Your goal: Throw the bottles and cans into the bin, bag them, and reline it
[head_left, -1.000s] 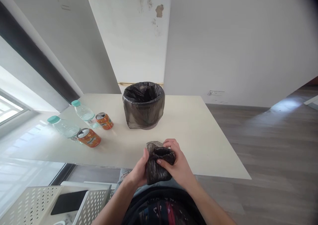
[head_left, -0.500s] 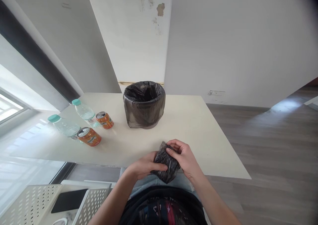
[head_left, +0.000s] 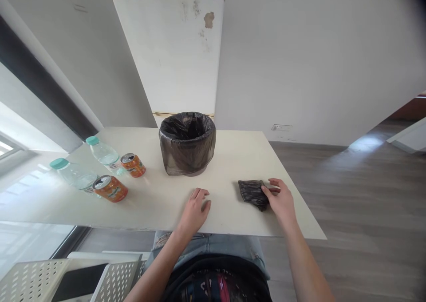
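Observation:
A folded black plastic bag (head_left: 253,192) lies at the right part of the white table (head_left: 229,160). My right hand (head_left: 281,200) has its thumb on the bag's right end, with the fingers curved behind it. Left of the bag, near the front edge, my left hand (head_left: 195,209) rests with fingers apart and holds nothing. Beyond my hands stands a bin (head_left: 188,153) lined with a dark see-through bag, folded over its rim; its inside is too dark to make out.
On the left stand two orange drink cans (head_left: 110,189) and two clear bottles with teal caps (head_left: 73,174). A white fridge (head_left: 169,53) rises behind the table. Below at the left are perforated white baskets (head_left: 115,282) and a dark flat object (head_left: 80,283).
The folded bag has gone from between both hands, close to my body, to the table on the right. My left hand has let go of it. The view has shifted slightly.

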Demonstrator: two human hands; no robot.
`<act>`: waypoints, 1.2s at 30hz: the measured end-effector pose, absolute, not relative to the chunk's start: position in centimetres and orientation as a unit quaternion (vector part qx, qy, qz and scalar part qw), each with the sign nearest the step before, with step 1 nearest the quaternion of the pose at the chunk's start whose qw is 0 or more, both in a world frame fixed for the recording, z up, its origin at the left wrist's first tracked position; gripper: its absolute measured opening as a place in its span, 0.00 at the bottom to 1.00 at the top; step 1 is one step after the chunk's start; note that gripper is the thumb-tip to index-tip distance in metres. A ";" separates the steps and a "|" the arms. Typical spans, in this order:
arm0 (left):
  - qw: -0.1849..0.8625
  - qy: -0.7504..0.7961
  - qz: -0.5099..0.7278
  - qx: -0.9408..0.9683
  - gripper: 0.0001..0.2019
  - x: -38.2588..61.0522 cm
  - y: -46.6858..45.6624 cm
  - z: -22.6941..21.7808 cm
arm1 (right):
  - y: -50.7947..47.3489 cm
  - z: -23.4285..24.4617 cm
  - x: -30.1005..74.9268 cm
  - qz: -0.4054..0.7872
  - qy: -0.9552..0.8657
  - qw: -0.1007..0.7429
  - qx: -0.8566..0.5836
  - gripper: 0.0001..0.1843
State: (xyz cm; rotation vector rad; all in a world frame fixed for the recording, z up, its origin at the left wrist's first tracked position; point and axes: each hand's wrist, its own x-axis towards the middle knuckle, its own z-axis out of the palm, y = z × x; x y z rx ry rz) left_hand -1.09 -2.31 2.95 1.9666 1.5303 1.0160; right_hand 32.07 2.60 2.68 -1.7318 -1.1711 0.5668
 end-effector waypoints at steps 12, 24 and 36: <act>0.196 0.540 0.347 0.741 0.13 -1.1 -2.2 2.3 | 1.6 7.0 28.8 0.053 -0.856 0.220 -0.464 0.24; 0.184 0.523 0.335 0.762 0.13 -1.3 -2.1 2.3 | 2.4 3.3 30.0 0.087 -0.873 0.065 -0.475 0.34; 0.181 0.523 0.331 0.764 0.12 -1.2 -2.2 2.3 | 2.2 2.5 29.7 0.049 -0.873 0.084 -0.478 0.34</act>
